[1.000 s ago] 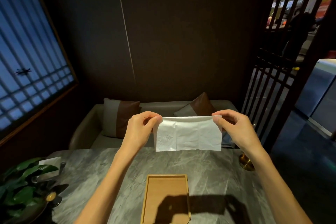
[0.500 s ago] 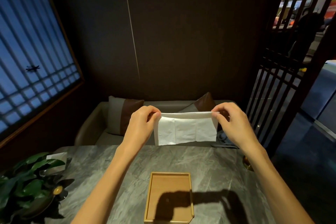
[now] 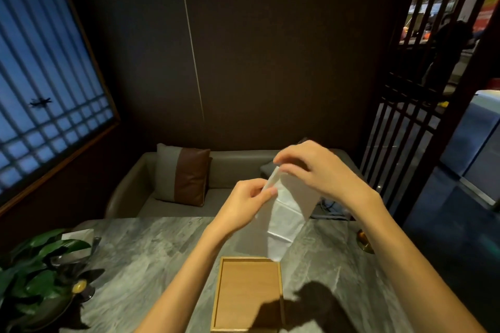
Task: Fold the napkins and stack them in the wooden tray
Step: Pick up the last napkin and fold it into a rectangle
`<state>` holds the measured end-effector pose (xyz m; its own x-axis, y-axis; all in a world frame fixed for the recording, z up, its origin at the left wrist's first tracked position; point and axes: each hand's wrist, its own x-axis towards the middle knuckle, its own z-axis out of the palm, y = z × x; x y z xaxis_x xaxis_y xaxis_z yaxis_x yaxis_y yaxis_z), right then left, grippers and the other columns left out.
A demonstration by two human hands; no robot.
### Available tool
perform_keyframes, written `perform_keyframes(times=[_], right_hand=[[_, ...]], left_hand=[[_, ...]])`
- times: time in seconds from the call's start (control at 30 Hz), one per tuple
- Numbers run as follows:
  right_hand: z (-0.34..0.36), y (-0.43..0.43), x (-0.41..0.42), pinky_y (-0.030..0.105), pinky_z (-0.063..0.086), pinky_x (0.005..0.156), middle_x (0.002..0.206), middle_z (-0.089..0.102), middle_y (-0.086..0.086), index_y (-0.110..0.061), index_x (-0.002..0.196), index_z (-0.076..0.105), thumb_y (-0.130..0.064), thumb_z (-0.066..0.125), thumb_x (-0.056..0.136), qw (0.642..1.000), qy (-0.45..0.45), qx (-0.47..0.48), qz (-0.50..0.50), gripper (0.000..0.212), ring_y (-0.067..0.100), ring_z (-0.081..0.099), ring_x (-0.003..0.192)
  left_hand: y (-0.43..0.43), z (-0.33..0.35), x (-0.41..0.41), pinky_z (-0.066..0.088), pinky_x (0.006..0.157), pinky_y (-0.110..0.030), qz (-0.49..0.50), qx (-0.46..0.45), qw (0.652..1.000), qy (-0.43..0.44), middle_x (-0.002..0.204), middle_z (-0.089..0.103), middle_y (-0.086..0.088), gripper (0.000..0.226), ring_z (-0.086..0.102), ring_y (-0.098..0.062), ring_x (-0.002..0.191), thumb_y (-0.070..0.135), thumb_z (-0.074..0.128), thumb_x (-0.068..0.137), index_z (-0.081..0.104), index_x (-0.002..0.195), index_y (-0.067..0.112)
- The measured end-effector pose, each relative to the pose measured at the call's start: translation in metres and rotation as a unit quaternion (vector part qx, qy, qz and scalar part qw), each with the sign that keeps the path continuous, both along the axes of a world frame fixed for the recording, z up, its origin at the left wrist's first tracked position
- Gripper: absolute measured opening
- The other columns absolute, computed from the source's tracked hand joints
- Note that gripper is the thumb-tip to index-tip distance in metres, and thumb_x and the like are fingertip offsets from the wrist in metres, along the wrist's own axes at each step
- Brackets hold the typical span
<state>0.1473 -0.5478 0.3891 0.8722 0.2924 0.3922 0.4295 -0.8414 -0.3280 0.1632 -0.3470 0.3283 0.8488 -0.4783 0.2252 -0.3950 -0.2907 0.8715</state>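
Head view: left hand (image 3: 244, 201) and right hand (image 3: 313, 170) each pinch napkin (image 3: 286, 213) top edge, grip tight, above wooden tray (image 3: 247, 293).

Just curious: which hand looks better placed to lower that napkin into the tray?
Probably the left hand: it pinches the napkin lower down, nearer the tray; the right hand pinches it higher up.

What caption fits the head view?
Left hand and right hand pinch a white napkin, held up near the wooden tray.

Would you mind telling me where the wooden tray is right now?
In the head view, the wooden tray lies on the marble table, bottom centre, just below the hanging napkin.
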Motion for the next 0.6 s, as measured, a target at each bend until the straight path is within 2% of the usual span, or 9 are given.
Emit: perform_keyframes(times=[0.03,0.1,0.17,0.2,0.27,0.33,0.4,0.47,0.6], right_hand=[[-0.005,-0.005,-0.002,0.02,0.046,0.086,0.108,0.065,-0.024,-0.038,0.126,0.061,-0.044,0.058,0.096,0.995,-0.004,0.089,-0.034,0.03,-0.008,0.054,0.099],[-0.016,-0.01,-0.009,0.014,0.045,0.088,0.107,0.06,-0.034,-0.042,0.14,0.048,-0.058,0.056,0.093,0.955,0.053,0.275,-0.095,0.051,-0.014,0.055,0.101],[-0.032,-0.01,-0.018,0.024,0.053,0.093,0.118,0.065,-0.023,-0.036,0.146,0.044,-0.069,0.055,0.083,0.893,0.172,0.408,-0.081,0.071,-0.001,0.063,0.108],[-0.042,-0.01,-0.021,0.033,0.056,0.096,0.124,0.068,-0.013,-0.036,0.142,0.049,-0.071,0.055,0.081,0.868,0.224,0.44,-0.062,0.071,0.009,0.067,0.11],[-0.055,-0.006,-0.027,0.031,0.058,0.09,0.118,0.073,-0.011,-0.042,0.121,0.065,-0.065,0.058,0.087,0.848,0.259,0.462,-0.017,0.041,0.012,0.071,0.106],[-0.06,0.001,-0.03,0.02,0.058,0.078,0.106,0.076,-0.012,-0.036,0.109,0.071,-0.049,0.061,0.094,0.857,0.236,0.458,-0.024,0.022,0.009,0.072,0.1],[-0.061,0.006,-0.029,0.019,0.058,0.075,0.101,0.077,-0.011,-0.031,0.107,0.072,-0.038,0.063,0.096,0.857,0.206,0.469,-0.054,0.016,0.009,0.073,0.097],[-0.061,0.008,-0.027,0.017,0.058,0.071,0.095,0.077,-0.014,-0.034,0.098,0.072,-0.035,0.063,0.096,0.846,0.188,0.494,-0.074,0.009,0.009,0.073,0.094],[-0.059,0.005,-0.026,0.024,0.06,0.079,0.092,0.077,-0.016,-0.036,0.093,0.072,-0.034,0.064,0.096,0.836,0.179,0.511,-0.088,0.009,0.01,0.072,0.093]], left_hand=[[0.002,0.001,-0.001,0.04,0.059,-0.025,0.006,-0.034,0.999,0.029,0.07,0.065,0.001,0.025,0.055,-0.011,0.064,0.026,0.059,0.103,0.073,0.088,0.014],[0.004,0.006,-0.002,0.046,0.055,-0.016,0.031,-0.096,0.991,0.086,0.072,0.072,0.007,0.026,0.067,-0.008,0.064,0.025,0.057,0.104,0.074,0.088,0.016],[0.006,0.008,0.0,0.051,0.062,-0.023,0.06,-0.125,0.982,0.125,0.085,0.076,-0.008,0.033,0.07,-0.023,0.074,0.03,0.056,0.104,0.071,0.097,0.001],[0.006,0.009,0.001,0.048,0.065,-0.029,0.069,-0.128,0.981,0.131,0.088,0.073,-0.018,0.041,0.066,-0.03,0.077,0.034,0.055,0.104,0.067,0.101,-0.006],[0.007,0.009,0.005,0.05,0.071,-0.037,0.073,-0.111,0.982,0.131,0.1,0.072,-0.026,0.046,0.069,-0.036,0.083,0.039,0.053,0.104,0.065,0.107,-0.006],[0.006,0.009,0.007,0.059,0.075,-0.035,0.06,-0.1,0.983,0.139,0.102,0.077,-0.015,0.042,0.076,-0.031,0.092,0.042,0.051,0.105,0.07,0.108,0.004],[0.006,0.009,0.007,0.062,0.074,-0.027,0.048,-0.098,0.983,0.145,0.099,0.078,-0.008,0.04,0.077,-0.023,0.092,0.043,0.049,0.105,0.071,0.105,0.009],[0.006,0.007,0.007,0.061,0.067,-0.019,0.038,-0.098,0.984,0.147,0.096,0.079,-0.003,0.036,0.078,-0.015,0.087,0.04,0.049,0.106,0.071,0.102,0.012],[0.008,0.006,0.006,0.058,0.065,-0.014,0.053,-0.091,0.987,0.119,0.097,0.079,0.006,0.028,0.078,-0.011,0.09,0.034,0.052,0.105,0.072,0.1,0.015]])
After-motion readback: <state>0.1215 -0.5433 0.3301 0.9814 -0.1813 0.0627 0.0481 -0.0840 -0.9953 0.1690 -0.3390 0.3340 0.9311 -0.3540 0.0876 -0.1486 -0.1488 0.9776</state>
